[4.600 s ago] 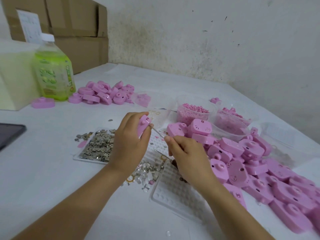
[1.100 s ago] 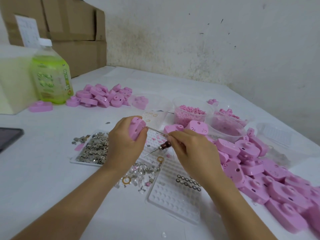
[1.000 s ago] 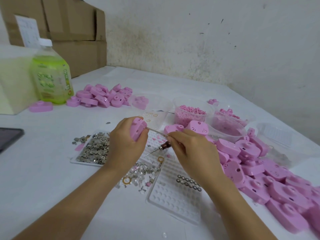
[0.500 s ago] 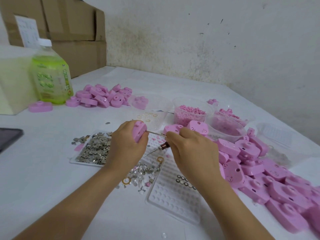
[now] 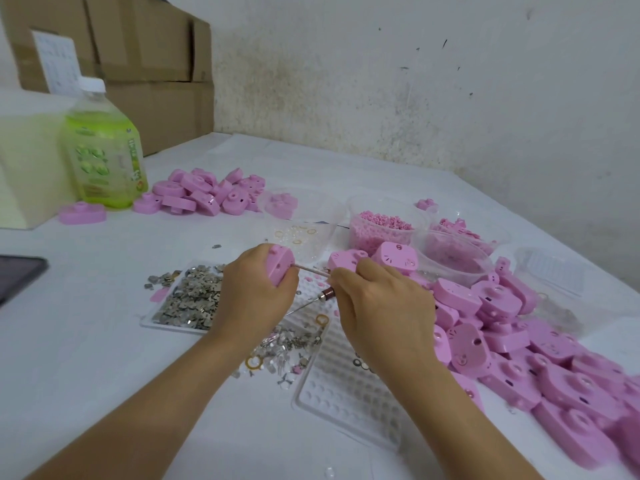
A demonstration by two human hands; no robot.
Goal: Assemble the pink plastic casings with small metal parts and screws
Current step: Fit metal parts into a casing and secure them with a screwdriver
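Note:
My left hand (image 5: 256, 292) grips a pink casing (image 5: 278, 265) on edge, above the table. My right hand (image 5: 377, 306) holds a thin metal tool (image 5: 310, 269) whose tip touches the casing's side; a second pointed tool with a dark collar (image 5: 320, 296) sticks out below the fingers. A tray of small metal parts (image 5: 188, 301) lies left of my left hand. Loose metal bits and rings (image 5: 284, 348) are scattered under my wrists. A white dimpled tray (image 5: 346, 393) lies beneath my right forearm.
A big heap of pink casings (image 5: 519, 341) fills the right side. A smaller pile (image 5: 204, 190) sits at the back left beside a green bottle (image 5: 102, 150). Clear tubs of pink pieces (image 5: 381, 223) stand behind my hands. A dark phone (image 5: 17, 275) lies far left; cardboard boxes (image 5: 138, 46) are stacked behind.
Both hands stay together at the casing; over the last second they dipped slightly lower, with the thin tool kept against the casing's side.

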